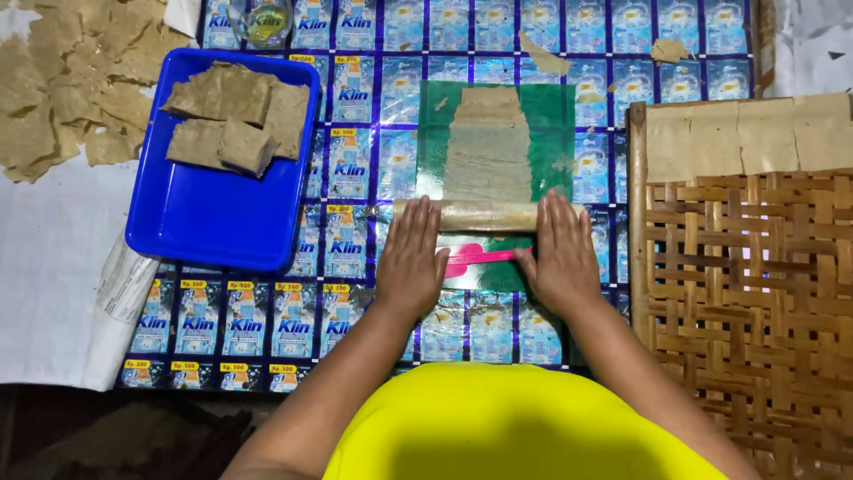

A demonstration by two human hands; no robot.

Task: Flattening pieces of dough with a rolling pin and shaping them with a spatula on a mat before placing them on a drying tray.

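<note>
At the far left we see a loose heap of torn brown dough scraps [67,84] on white paper, too many and too overlapped to count. Next comes one blue plastic tray [218,222] holding what we count as four or five stacked brown slabs [233,116]; the overlap keeps us from being sure. Above the tray's right corner stands one clear glass [260,20] with yellowish liquid. Everything rests on a mat of joined blue sachet wrappers [355,169].

In the middle lies one green sheet [551,116] with a long strip of flattened dough [487,142] running away from us. Our left hand [411,258] and right hand [560,253] both lie flat, fingers straight and together, palms pressing down on one rolling pin [484,215] that sits across the near end of the strip. Neither hand curls around it; they only rest on top, one at each end. Between the wrists one pink plastic scraper [480,258] lies on the sheet, its ends partly hidden by our hands.

Two small dough crumbs [544,55] lie farther up the mat. At the right sits one woven bamboo rack [755,293], with four pale dough sheets [746,133] laid side by side along its far edge.
</note>
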